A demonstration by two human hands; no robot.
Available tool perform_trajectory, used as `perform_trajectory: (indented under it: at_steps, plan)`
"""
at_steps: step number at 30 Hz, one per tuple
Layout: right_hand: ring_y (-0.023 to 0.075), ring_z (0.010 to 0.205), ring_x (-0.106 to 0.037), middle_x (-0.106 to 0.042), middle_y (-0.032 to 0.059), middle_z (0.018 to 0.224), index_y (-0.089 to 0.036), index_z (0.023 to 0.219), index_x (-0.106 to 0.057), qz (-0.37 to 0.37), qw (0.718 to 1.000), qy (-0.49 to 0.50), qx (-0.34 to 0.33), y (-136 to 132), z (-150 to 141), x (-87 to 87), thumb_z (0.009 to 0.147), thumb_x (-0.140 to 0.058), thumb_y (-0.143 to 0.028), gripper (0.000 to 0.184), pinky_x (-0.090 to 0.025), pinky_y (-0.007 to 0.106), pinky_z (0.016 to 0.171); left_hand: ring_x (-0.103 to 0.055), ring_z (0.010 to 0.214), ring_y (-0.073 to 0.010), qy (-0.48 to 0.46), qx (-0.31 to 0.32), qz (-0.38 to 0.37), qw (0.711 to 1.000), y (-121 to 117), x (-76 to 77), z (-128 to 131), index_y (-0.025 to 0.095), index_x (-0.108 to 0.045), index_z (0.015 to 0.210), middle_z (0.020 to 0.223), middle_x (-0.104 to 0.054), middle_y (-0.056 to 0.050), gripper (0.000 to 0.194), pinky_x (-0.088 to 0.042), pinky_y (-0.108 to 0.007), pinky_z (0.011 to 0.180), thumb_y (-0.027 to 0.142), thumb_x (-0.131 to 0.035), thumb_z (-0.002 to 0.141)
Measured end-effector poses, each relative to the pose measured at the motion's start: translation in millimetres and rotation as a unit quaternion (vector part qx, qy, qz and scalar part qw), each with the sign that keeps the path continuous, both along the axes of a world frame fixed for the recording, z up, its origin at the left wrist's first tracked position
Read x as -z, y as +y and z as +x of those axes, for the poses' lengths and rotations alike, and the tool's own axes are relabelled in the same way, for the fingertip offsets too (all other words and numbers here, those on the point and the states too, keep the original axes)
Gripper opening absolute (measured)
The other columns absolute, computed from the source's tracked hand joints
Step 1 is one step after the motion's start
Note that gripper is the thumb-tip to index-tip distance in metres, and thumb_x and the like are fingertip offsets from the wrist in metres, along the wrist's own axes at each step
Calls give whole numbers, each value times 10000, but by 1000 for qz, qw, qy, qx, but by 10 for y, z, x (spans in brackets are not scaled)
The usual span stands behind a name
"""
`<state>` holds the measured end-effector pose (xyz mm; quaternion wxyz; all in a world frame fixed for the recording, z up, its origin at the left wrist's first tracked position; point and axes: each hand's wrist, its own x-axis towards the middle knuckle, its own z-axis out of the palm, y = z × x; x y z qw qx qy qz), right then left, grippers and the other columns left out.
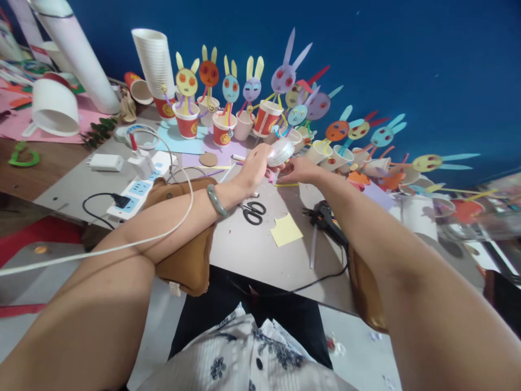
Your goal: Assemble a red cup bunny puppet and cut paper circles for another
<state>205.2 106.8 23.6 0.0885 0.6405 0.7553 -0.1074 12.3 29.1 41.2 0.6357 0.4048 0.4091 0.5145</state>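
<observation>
My left hand (255, 165), a green bangle on its wrist, is closed at a shiny whitish round object (280, 152), whose kind I cannot make out. Close on its right, my right hand (300, 170) has its fingers bent inward and pressed together; what they hold is hidden. A small pink piece (272, 177) shows between the hands. Nearer me lie black-handled scissors (254, 212) and a cut piece of yellow paper (286, 230). A black glue gun (325, 220) with a clear glue stick (313, 247) rests beside my right forearm.
Paper cups with rabbit-faced figures (186, 119) line the blue wall. At left stand a stack of white cups (153, 62) and a power strip (140, 187) with plugs. A white cable (189, 190) crosses over my left forearm. A brown cushion (185, 260) lies under that arm.
</observation>
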Motion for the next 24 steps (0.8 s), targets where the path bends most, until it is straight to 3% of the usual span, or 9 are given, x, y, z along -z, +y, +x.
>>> perform_trajectory:
  at_steps: [6, 12, 19, 24]
  plan:
    - [273, 964, -767, -809, 109, 1022, -149, 985, -798, 17, 1000, 18, 12, 49, -17, 31, 801, -834, -383, 300, -591, 289, 815, -637, 625, -131, -22, -3, -2, 1000, 11, -3, 2, 189, -569, 715, 664, -681, -34, 323, -410, -218, 543, 213, -441, 1011]
    - [245, 846, -773, -805, 108, 834, -131, 919, -794, 4, 999, 38, 24, 77, 1, 56, 926, -689, -290, 191, -602, 306, 832, -622, 587, -147, -25, -6, 3, 1000, 1, -17, -1, 200, -534, 680, 616, -651, -45, 388, -412, -248, 543, 198, -361, 1027]
    - [312, 1018, -759, -796, 139, 858, -118, 890, -791, 35, 999, -21, 4, 66, -116, 23, 945, -640, -251, 208, -554, 339, 933, -717, 774, -179, -11, -4, 8, 1000, 41, 59, 12, 193, -572, 728, 733, -713, -52, 319, -454, -246, 609, 288, -465, 1013]
    - [296, 994, -746, -794, 155, 877, -86, 954, -788, 26, 999, -25, -7, 64, -72, -33, 957, -583, -208, 239, -540, 330, 914, -678, 692, -162, 0, -1, 3, 1000, 46, 47, 2, 193, -582, 744, 697, -706, -49, 319, -466, -255, 598, 285, -427, 1008]
